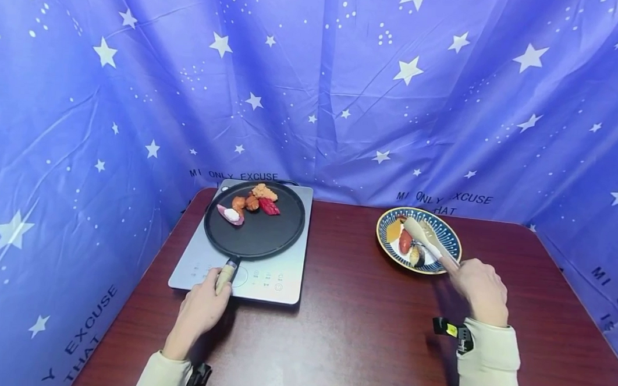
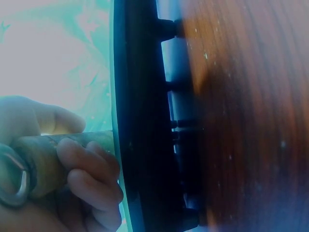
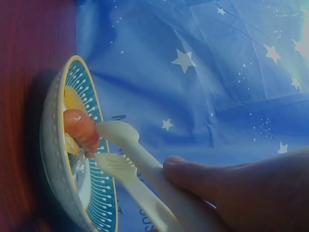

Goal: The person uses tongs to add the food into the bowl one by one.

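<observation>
My left hand grips the wooden handle of a round, flat black frying pan; in the left wrist view its fingers curl round that handle. Several food pieces lie in the pan's upper half, among them a red piece, a crumbly tan piece and a pink-edged white piece. My right hand holds cream food tongs, one arm ending in a fork shape. Their tips reach over a blue-patterned plate, close by a reddish sausage-like piece.
Under the pan is a silver induction cooker with touch controls, at the left of the dark red wooden table. Also on the plate are a yellow piece and a dark-wrapped piece. A blue star-print curtain surrounds the table's back and sides.
</observation>
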Demonstrator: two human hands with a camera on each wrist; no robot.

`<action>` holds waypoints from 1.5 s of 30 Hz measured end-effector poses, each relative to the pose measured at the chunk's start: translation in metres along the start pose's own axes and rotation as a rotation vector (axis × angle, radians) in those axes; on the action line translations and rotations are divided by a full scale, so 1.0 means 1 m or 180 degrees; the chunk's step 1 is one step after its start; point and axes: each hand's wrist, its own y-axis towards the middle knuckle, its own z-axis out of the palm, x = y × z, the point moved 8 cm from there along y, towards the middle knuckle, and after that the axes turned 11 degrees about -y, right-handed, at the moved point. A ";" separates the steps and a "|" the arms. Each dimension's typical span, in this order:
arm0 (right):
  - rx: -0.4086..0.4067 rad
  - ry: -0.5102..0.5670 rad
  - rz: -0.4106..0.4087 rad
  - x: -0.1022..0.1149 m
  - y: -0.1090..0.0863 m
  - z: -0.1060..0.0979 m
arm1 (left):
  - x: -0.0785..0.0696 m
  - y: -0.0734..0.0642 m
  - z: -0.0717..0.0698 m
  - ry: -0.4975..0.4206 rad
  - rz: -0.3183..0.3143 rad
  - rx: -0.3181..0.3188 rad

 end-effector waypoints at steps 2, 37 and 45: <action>0.0035 0.0005 0.0035 0.000 -0.001 -0.001 | 0.000 0.000 0.000 -0.0001 -0.0001 0.0000; 0.0088 -0.0333 -0.0184 0.019 -0.003 -0.002 | 0.001 0.002 0.001 -0.0011 0.0022 -0.0034; 0.0019 -0.0332 -0.0250 0.019 0.000 0.002 | 0.002 0.001 0.002 0.0010 0.0016 -0.0037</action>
